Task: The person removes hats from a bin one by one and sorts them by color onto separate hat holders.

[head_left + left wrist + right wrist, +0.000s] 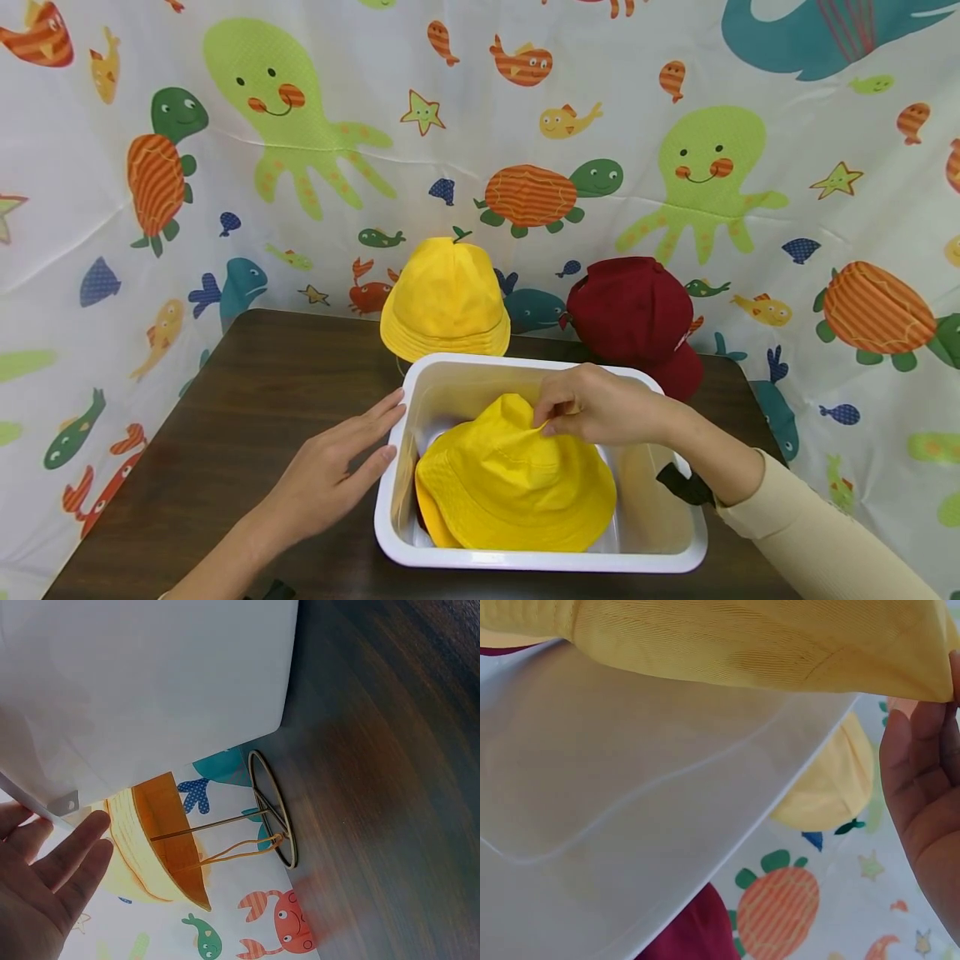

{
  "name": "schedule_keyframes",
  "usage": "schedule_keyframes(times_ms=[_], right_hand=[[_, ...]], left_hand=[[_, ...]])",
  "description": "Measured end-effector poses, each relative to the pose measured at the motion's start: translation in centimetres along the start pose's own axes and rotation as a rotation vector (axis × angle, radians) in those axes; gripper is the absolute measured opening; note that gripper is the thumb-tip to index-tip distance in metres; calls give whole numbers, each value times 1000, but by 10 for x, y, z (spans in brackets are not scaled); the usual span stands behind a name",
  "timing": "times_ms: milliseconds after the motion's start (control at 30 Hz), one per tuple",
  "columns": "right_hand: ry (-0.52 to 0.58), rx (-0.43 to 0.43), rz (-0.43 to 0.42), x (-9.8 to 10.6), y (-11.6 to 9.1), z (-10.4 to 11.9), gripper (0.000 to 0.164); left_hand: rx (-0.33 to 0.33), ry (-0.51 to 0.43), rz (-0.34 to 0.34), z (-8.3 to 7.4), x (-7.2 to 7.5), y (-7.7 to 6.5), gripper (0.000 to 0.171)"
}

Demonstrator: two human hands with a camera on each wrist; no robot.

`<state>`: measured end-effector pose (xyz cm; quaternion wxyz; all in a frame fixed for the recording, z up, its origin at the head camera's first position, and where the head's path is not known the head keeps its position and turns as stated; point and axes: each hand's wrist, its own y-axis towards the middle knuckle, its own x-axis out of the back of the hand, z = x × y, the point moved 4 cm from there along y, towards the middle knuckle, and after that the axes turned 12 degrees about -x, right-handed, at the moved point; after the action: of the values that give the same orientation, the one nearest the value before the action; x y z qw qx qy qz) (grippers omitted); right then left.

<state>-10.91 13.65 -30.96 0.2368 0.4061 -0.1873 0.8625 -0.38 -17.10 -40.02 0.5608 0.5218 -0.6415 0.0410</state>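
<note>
A yellow bucket hat (517, 492) lies inside a white plastic bin (540, 560), brim downward. My right hand (600, 404) pinches the cloth of its crown between thumb and fingers; in the right wrist view the fingertips (930, 720) hold the hat's (765, 645) fabric at one corner. My left hand (330, 467) rests its extended fingers on the bin's left rim. The left wrist view shows that hand (52, 877) at the rim, its fingers straight. Under the hat's left side, an orange-yellow edge and something dark red show; most of what lies beneath is hidden.
Behind the bin, another yellow hat (446, 292) with a green sprout on top sits on a wire stand (262, 810). A dark red cap (633, 312) stands at the back right. The dark wooden table (300, 375) meets a sea-animal curtain (465, 67).
</note>
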Motion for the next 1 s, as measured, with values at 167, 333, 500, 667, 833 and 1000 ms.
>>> schedule_keyframes(times_ms=[167, 333, 500, 667, 833, 1000], right_hand=[[5, 35, -25, 4, -2, 2, 12], [30, 41, -56, 11, -6, 3, 13], [61, 32, -73, 19, -10, 4, 14], [85, 17, -99, 27, -13, 4, 14], [103, 10, -108, 29, -14, 4, 14], [94, 23, -141, 32, -16, 5, 15]], left_hand=[[9, 11, 9, 1, 1, 1, 59], [24, 7, 23, 2, 0, 1, 59], [18, 7, 20, 3, 1, 2, 59], [6, 14, 11, 3, 1, 2, 59], [-16, 12, -7, 3, 1, 2, 60], [-28, 5, -17, 3, 1, 2, 60]])
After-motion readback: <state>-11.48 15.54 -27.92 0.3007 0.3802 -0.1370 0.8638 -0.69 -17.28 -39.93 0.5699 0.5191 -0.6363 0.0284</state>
